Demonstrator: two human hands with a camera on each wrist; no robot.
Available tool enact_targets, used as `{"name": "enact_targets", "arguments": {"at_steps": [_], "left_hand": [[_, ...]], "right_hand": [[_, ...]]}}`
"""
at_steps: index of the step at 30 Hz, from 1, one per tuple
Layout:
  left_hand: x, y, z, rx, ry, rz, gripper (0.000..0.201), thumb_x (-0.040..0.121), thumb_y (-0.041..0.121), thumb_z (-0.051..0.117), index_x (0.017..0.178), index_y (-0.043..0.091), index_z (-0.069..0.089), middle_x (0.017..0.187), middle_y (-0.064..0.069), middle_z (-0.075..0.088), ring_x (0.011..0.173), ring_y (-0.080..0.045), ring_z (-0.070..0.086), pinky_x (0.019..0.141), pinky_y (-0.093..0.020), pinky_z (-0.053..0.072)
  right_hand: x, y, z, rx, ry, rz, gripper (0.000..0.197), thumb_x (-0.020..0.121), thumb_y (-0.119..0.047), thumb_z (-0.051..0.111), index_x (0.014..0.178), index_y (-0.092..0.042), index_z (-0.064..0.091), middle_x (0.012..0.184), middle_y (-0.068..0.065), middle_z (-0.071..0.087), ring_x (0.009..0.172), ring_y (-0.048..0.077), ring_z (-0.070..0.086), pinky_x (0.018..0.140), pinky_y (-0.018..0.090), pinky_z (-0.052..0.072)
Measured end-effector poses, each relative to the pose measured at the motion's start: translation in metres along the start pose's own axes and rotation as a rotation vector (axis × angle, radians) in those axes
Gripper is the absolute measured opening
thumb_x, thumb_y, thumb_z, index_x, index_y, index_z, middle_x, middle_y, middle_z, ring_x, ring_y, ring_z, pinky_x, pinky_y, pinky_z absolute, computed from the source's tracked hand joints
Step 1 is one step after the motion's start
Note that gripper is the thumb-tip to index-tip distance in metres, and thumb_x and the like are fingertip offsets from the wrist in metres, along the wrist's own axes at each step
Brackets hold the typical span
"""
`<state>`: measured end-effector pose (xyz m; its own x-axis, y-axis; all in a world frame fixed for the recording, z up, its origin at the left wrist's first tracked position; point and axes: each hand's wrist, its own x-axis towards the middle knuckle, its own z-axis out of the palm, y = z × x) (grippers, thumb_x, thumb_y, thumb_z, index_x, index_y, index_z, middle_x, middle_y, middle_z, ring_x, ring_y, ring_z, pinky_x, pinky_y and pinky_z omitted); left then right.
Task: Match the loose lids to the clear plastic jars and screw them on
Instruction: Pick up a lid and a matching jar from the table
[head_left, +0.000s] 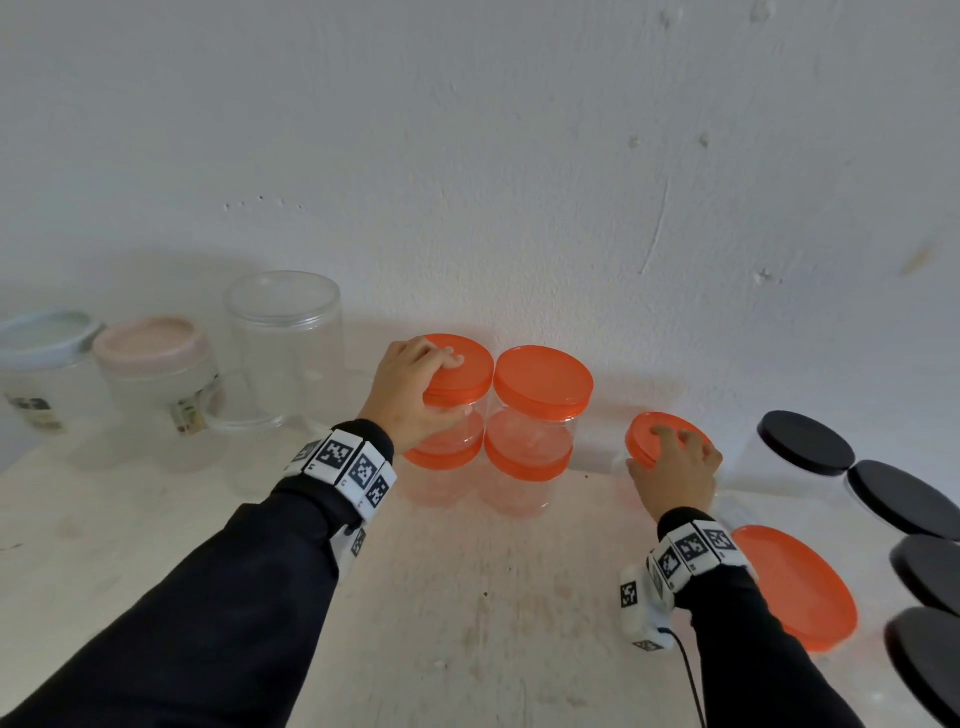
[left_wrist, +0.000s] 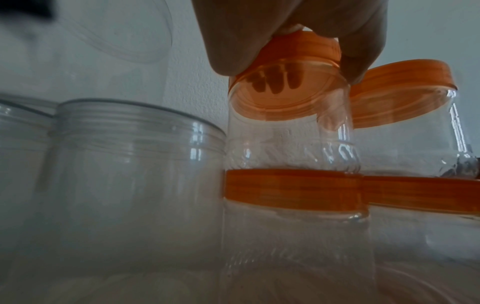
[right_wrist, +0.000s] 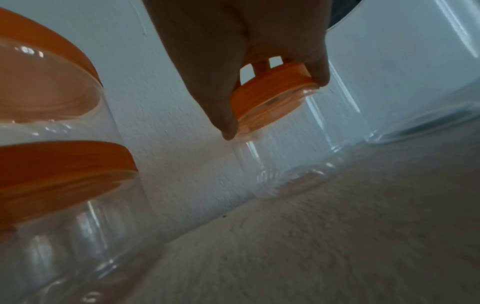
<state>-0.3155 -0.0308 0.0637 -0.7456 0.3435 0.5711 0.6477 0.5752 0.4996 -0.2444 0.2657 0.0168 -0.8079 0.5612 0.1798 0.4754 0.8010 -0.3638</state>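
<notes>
Two stacks of orange-lidded clear jars stand against the wall. My left hand (head_left: 415, 384) grips the orange lid (head_left: 465, 364) of the upper left jar (left_wrist: 288, 131), fingers over the top and thumb at the rim. The neighbouring stacked jar carries its own orange lid (head_left: 543, 382). To the right, my right hand (head_left: 675, 470) curls over a smaller orange lid (head_left: 649, 434) on a small clear jar (right_wrist: 293, 164), pinching its rim. A large loose orange lid (head_left: 795, 584) lies flat on the table by my right wrist.
Several black-lidded jars (head_left: 805, 441) line the right edge. At the left stand a tall clear jar with a clear lid (head_left: 283, 332), a pink-lidded mug jar (head_left: 150, 343) and a blue-lidded one (head_left: 41, 338). The white wall is close behind.
</notes>
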Motion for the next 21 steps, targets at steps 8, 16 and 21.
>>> {"name": "enact_targets", "arguments": {"at_steps": [8, 16, 21], "left_hand": [[0.000, 0.001, -0.001, -0.002, -0.012, -0.003, 0.074, 0.059, 0.062, 0.047, 0.113, 0.013, 0.059, 0.110, 0.000, 0.053, 0.104, -0.011, 0.034, 0.091, -0.021, 0.023], [0.000, -0.001, -0.001, 0.007, -0.017, 0.005, 0.075, 0.059, 0.063, 0.047, 0.113, 0.013, 0.060, 0.110, -0.001, 0.054, 0.105, -0.013, 0.036, 0.091, -0.023, 0.024], [0.000, -0.001, -0.002, 0.009, -0.019, 0.006, 0.072, 0.061, 0.061, 0.050, 0.113, 0.013, 0.060, 0.110, -0.001, 0.054, 0.105, -0.014, 0.036, 0.091, -0.023, 0.025]], "right_hand": [[-0.033, -0.018, 0.003, 0.079, -0.050, -0.178, 0.053, 0.080, -0.026, 0.069, 0.128, -0.020, 0.049, 0.136, 0.009, 0.038, 0.127, 0.032, 0.024, 0.097, 0.046, 0.040], [-0.046, -0.025, 0.005, 0.113, -0.067, -0.228, 0.051, 0.080, -0.025, 0.069, 0.127, -0.019, 0.050, 0.135, 0.007, 0.040, 0.128, 0.031, 0.023, 0.098, 0.044, 0.039], [-0.046, -0.022, 0.002, 0.089, -0.092, -0.272, 0.052, 0.082, -0.027, 0.067, 0.130, -0.020, 0.048, 0.137, 0.006, 0.039, 0.130, 0.030, 0.022, 0.102, 0.045, 0.036]]}}
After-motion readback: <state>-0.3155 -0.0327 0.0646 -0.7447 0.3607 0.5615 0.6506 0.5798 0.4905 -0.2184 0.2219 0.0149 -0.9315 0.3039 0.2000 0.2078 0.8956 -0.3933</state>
